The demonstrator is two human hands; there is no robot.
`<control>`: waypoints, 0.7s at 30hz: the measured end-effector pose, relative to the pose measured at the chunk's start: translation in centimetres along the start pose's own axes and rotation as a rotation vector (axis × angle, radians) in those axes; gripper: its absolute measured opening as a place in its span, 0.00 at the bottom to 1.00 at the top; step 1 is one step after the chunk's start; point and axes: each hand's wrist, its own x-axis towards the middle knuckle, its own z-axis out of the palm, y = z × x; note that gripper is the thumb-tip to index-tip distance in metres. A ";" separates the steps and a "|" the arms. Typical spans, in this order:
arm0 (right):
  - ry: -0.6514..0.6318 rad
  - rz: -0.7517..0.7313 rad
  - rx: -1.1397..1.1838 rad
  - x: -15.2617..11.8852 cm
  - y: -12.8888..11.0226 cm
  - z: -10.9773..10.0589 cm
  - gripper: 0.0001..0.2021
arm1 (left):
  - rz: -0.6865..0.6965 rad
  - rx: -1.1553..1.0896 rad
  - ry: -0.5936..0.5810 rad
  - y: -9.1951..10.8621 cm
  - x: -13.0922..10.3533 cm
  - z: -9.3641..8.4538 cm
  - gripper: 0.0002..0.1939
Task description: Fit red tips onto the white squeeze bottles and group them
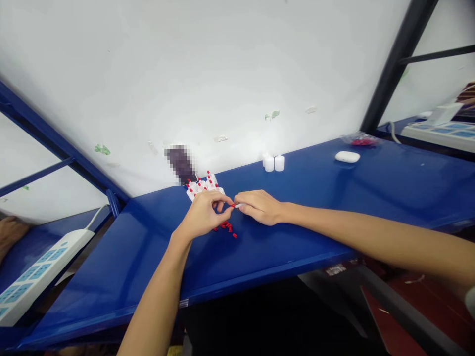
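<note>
My left hand [208,212] pinches a small red piece [233,205] between thumb and fingertips. My right hand [260,206] is closed on a small white piece [240,205], whose end meets the red one. Behind my left hand, several white pieces with red tips [200,186] stand in a cluster on the blue table. Loose red pieces [227,226] lie under and just right of my left hand, which partly hides them. Further back, white cylinders [279,163] stand together near the wall.
The blue table [297,247] meets a white wall. A blurred dark object [180,163] leans there. A white case [347,156] and a plastic bag with red pieces [360,140] lie back right. A power strip [37,277] and another person's hand [11,232] are at left.
</note>
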 end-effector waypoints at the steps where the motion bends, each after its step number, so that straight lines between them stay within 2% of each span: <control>1: -0.003 0.004 -0.004 0.0 0.0 0.0 0.10 | -0.017 -0.015 -0.011 0.1 0.0 0.0 0.07; 4: -0.013 0.014 0.000 0.1 -0.2 0.0 0.11 | -0.066 -0.056 -0.056 0.1 -0.1 0.0 0.09; 10: -0.003 0.053 0.048 0.2 -0.3 -0.1 0.11 | -0.117 -0.082 -0.040 -0.3 -0.3 0.2 0.10; 13: -0.014 0.040 0.047 0.2 -0.3 0.0 0.11 | -0.102 -0.115 -0.070 -0.2 -0.3 0.5 0.09; 21: -0.015 0.092 -0.083 0.3 -0.3 0.1 0.12 | -0.038 -0.092 -0.002 -0.4 0.0 1.4 0.08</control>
